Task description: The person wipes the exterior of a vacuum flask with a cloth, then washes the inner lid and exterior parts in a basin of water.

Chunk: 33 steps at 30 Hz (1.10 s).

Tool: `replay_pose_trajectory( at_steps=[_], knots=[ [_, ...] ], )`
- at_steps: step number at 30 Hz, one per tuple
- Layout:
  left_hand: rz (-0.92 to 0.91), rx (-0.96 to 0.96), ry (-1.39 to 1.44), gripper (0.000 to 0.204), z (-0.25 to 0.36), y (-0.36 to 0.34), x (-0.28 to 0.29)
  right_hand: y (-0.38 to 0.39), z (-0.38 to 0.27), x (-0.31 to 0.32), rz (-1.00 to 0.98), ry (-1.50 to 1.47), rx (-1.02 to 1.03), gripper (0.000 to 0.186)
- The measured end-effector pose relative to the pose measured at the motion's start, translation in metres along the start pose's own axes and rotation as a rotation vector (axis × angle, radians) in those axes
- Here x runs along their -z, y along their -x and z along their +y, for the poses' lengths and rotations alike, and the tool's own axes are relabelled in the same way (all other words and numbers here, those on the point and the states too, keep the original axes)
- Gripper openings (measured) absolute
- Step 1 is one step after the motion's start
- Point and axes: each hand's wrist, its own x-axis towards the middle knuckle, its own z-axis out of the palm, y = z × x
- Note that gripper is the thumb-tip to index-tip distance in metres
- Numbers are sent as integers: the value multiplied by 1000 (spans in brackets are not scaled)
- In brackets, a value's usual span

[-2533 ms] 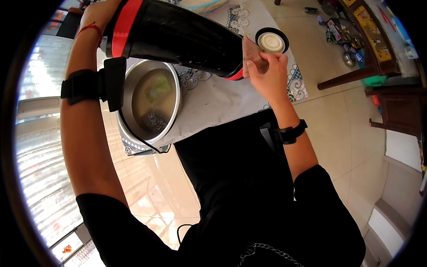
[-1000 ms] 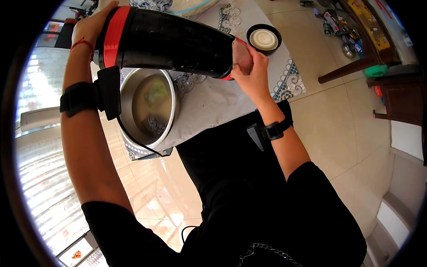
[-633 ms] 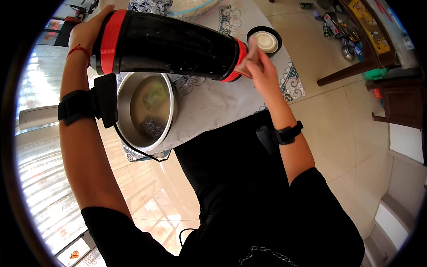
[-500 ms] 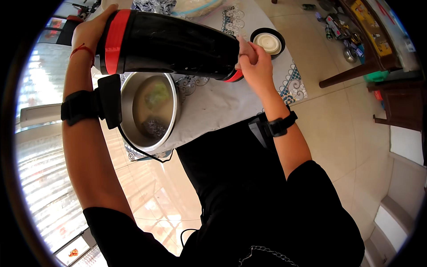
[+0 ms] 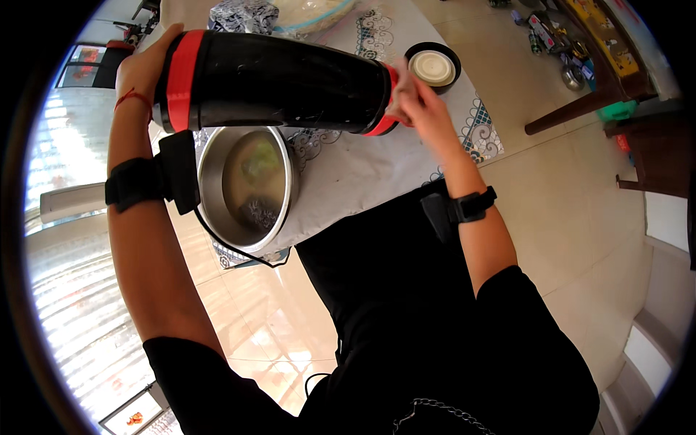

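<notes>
A large black flask with red bands [image 5: 290, 83] lies sideways in the air above the table. My left hand [image 5: 141, 71] grips its wide end at the left, most fingers hidden behind it. At the narrow right end, my right hand [image 5: 426, 110] is closed on a pale cloth [image 5: 399, 90] pressed against the red rim; the hand is somewhat blurred. Below the flask stands a metal pot [image 5: 211, 174] of cloudy water, with a green lump [image 5: 261, 161] and a dark patterned piece [image 5: 259, 212] in it. Beyond my right hand sits a round black-and-white lid [image 5: 433, 68].
The table has a grey patterned tablecloth [image 5: 348, 177]. A patterned bundle [image 5: 243, 17] and a clear bag with a blue edge [image 5: 319, 16] lie at its far side. The pot's black handle [image 5: 243, 254] hangs toward me. Wooden furniture [image 5: 616, 90] stands at the right.
The flask sits slightly lower in view and a little more level. My right hand with the cloth has shifted slightly around the red rim. The pot's contents look the same.
</notes>
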Motion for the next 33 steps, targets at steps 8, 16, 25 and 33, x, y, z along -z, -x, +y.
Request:
replay_pose_trajectory(
  at_steps=[8,16,25,33],
  knots=[
    [-22,11,-50,96,33,23,3,-6,-10,-37,463,481,230,35],
    [-18,-37,-49,98,14,10,4,16,2,-41,282,382,401,28],
    [43,13,-31,93,24,21,9,-14,-2,-8,311,158,72,23],
    [79,-88,-103,87,1,7,3,4,19,-30,317,-170,102,36]
  ],
)
